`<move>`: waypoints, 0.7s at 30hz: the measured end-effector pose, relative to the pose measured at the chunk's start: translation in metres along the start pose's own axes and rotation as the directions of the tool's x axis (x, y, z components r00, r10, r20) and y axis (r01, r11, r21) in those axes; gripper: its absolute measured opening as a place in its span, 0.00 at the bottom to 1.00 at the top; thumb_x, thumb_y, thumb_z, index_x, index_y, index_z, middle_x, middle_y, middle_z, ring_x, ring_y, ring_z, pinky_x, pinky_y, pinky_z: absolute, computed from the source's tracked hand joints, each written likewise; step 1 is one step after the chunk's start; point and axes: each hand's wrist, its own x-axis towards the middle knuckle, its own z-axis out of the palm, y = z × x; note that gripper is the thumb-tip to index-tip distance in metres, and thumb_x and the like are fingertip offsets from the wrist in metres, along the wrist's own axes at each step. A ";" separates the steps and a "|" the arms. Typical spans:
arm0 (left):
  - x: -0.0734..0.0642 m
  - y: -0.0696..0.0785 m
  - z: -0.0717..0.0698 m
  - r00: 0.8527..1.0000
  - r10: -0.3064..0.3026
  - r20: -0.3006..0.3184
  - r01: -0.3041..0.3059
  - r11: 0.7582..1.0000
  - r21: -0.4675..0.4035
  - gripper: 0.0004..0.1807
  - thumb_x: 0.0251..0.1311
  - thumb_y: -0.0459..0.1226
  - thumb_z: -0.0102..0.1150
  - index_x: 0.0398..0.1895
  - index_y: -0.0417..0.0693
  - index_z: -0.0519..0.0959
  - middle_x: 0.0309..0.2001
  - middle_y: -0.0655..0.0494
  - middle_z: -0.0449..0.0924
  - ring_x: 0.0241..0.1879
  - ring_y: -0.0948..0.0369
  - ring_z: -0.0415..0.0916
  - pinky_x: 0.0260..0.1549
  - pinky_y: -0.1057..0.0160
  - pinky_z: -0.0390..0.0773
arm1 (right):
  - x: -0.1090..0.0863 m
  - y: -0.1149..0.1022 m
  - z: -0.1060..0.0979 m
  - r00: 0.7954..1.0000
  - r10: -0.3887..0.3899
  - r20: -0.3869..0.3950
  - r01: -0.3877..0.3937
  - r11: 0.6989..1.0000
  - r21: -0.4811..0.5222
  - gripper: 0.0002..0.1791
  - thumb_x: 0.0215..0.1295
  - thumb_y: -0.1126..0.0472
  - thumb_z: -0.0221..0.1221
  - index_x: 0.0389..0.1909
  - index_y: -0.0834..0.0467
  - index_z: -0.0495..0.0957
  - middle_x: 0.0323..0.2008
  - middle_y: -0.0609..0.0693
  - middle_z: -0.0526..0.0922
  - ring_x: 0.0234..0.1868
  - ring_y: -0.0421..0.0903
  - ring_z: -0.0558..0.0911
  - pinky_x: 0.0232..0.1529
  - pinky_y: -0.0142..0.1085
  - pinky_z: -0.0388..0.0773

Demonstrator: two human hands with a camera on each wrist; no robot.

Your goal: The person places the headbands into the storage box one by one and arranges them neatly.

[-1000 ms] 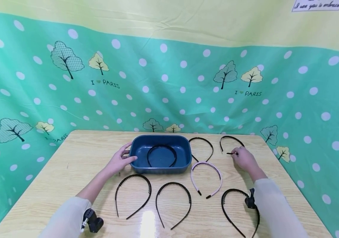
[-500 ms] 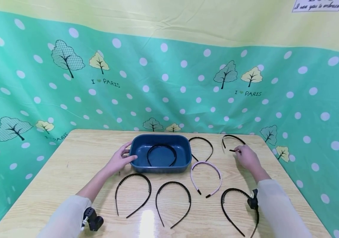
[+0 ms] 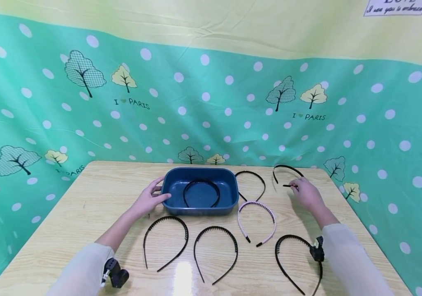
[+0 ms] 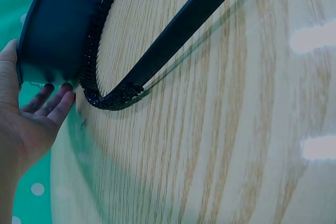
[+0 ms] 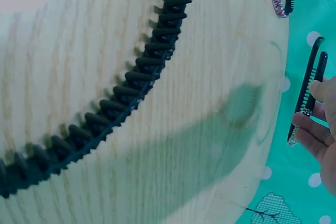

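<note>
My right hand (image 3: 309,195) pinches one leg of a black toothed headband (image 3: 288,166) above the table's back right. In the right wrist view that headband (image 5: 306,87) shows sparkling trim, held between thumb and fingers. My left hand (image 3: 147,201) holds the left end of a blue plastic bin (image 3: 200,211), thumb over the rim and fingers outside. Inside the bin a black headband (image 3: 201,181) leans against the back wall. Just right of the bin lies another black headband (image 3: 263,183), and in front of that a pale pink headband (image 3: 274,224).
Along the front of the wooden table (image 3: 77,213) lie three more black headbands: a left one (image 3: 186,236), a middle one (image 3: 237,246) and a right one (image 3: 281,265), the last partly under my right wrist camera (image 3: 317,251). A green dotted cloth (image 3: 196,135) hangs behind.
My right hand has raised the black headband slightly off the table, shifting it a little right, then back left. The left hand and the bin have stayed put.
</note>
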 end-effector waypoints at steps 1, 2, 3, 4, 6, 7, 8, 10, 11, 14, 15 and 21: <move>0.000 0.000 0.000 1.000 0.000 -0.001 0.000 1.000 -0.003 0.42 0.59 0.44 0.61 0.73 0.52 0.50 0.62 0.31 0.65 0.58 0.40 0.70 0.52 0.49 0.76 | 0.000 0.000 0.000 1.000 -0.007 -0.006 0.007 1.000 -0.005 0.10 0.67 0.65 0.51 0.43 0.65 0.77 0.39 0.62 0.75 0.35 0.55 0.77 0.38 0.50 0.76; 0.000 0.000 0.000 1.000 0.001 0.000 -0.001 1.000 -0.004 0.42 0.59 0.44 0.61 0.73 0.52 0.50 0.62 0.31 0.65 0.58 0.40 0.70 0.52 0.49 0.76 | 0.001 -0.001 -0.001 1.000 -0.013 -0.011 0.013 1.000 -0.008 0.10 0.67 0.65 0.51 0.42 0.65 0.77 0.39 0.62 0.75 0.35 0.55 0.78 0.38 0.50 0.76; 0.000 0.000 0.000 1.000 0.003 0.002 -0.003 1.000 -0.007 0.42 0.59 0.43 0.61 0.73 0.53 0.50 0.62 0.31 0.65 0.58 0.40 0.70 0.52 0.49 0.76 | 0.001 -0.001 -0.001 1.000 -0.017 -0.015 0.017 1.000 -0.011 0.09 0.67 0.65 0.51 0.42 0.65 0.77 0.38 0.61 0.75 0.35 0.55 0.77 0.37 0.50 0.76; 0.000 0.000 0.000 1.000 0.005 0.003 -0.005 1.000 -0.008 0.42 0.59 0.43 0.61 0.73 0.52 0.50 0.62 0.31 0.65 0.58 0.40 0.70 0.52 0.49 0.76 | 0.001 -0.001 -0.001 0.999 -0.025 -0.021 0.025 1.000 -0.016 0.09 0.67 0.66 0.51 0.42 0.65 0.78 0.38 0.61 0.75 0.35 0.55 0.78 0.38 0.50 0.76; 0.001 -0.001 0.000 1.000 0.008 0.003 -0.008 1.000 -0.014 0.42 0.59 0.43 0.61 0.73 0.53 0.50 0.61 0.31 0.66 0.58 0.39 0.70 0.52 0.49 0.76 | 0.001 -0.002 -0.002 0.999 -0.042 -0.034 0.041 0.999 -0.026 0.09 0.66 0.66 0.52 0.41 0.65 0.78 0.38 0.61 0.76 0.35 0.56 0.78 0.38 0.51 0.76; 0.001 -0.001 0.000 1.000 0.007 0.003 -0.007 1.000 -0.016 0.42 0.59 0.43 0.61 0.73 0.53 0.51 0.61 0.31 0.66 0.58 0.39 0.70 0.52 0.49 0.76 | 0.001 -0.002 -0.002 0.998 -0.051 -0.039 0.049 0.998 -0.031 0.09 0.66 0.66 0.52 0.41 0.65 0.78 0.38 0.61 0.76 0.36 0.56 0.78 0.39 0.51 0.76; 0.001 -0.001 0.001 1.000 0.008 0.005 -0.008 1.000 -0.016 0.42 0.59 0.43 0.61 0.73 0.53 0.51 0.61 0.31 0.66 0.58 0.39 0.70 0.52 0.49 0.76 | 0.000 -0.003 -0.002 0.997 -0.059 -0.044 0.058 0.998 -0.034 0.09 0.66 0.66 0.52 0.41 0.65 0.78 0.38 0.61 0.76 0.36 0.56 0.78 0.39 0.51 0.76; 0.001 -0.002 0.000 1.000 0.007 0.004 -0.007 1.000 -0.014 0.42 0.59 0.43 0.61 0.73 0.53 0.51 0.61 0.31 0.66 0.58 0.39 0.70 0.52 0.49 0.76 | 0.000 -0.003 -0.003 0.995 -0.078 -0.055 0.076 0.996 -0.044 0.09 0.66 0.66 0.52 0.41 0.64 0.79 0.38 0.60 0.76 0.37 0.57 0.79 0.40 0.52 0.76; 0.001 -0.002 0.000 1.000 0.006 0.004 -0.006 1.000 -0.012 0.42 0.59 0.43 0.61 0.73 0.53 0.51 0.61 0.31 0.66 0.58 0.39 0.70 0.52 0.49 0.76 | 0.000 -0.004 -0.003 0.995 -0.086 -0.058 0.083 0.995 -0.048 0.09 0.66 0.65 0.52 0.41 0.64 0.79 0.38 0.60 0.77 0.37 0.57 0.79 0.40 0.52 0.76; 0.001 -0.001 0.000 1.000 0.008 0.005 -0.008 1.000 -0.012 0.42 0.59 0.43 0.61 0.73 0.53 0.51 0.61 0.31 0.66 0.58 0.39 0.70 0.52 0.49 0.76 | 0.000 -0.005 -0.004 0.992 -0.107 -0.062 0.103 0.993 -0.060 0.09 0.66 0.65 0.53 0.42 0.63 0.79 0.38 0.59 0.77 0.36 0.56 0.79 0.39 0.51 0.77; 0.001 -0.001 0.000 1.000 0.010 0.006 -0.009 1.000 -0.012 0.42 0.59 0.43 0.61 0.73 0.53 0.50 0.61 0.31 0.66 0.58 0.39 0.70 0.51 0.49 0.76 | 0.000 -0.005 -0.004 0.992 -0.110 -0.062 0.106 0.992 -0.061 0.09 0.66 0.65 0.53 0.42 0.63 0.79 0.38 0.59 0.77 0.36 0.56 0.79 0.38 0.51 0.77; 0.001 0.001 0.001 1.000 0.006 -0.001 -0.006 1.000 -0.012 0.42 0.59 0.43 0.61 0.73 0.53 0.51 0.61 0.31 0.67 0.57 0.40 0.71 0.51 0.50 0.76 | 0.000 -0.011 -0.008 0.990 -0.122 -0.064 0.119 0.992 -0.049 0.09 0.66 0.66 0.53 0.42 0.63 0.79 0.38 0.59 0.77 0.36 0.56 0.79 0.40 0.51 0.77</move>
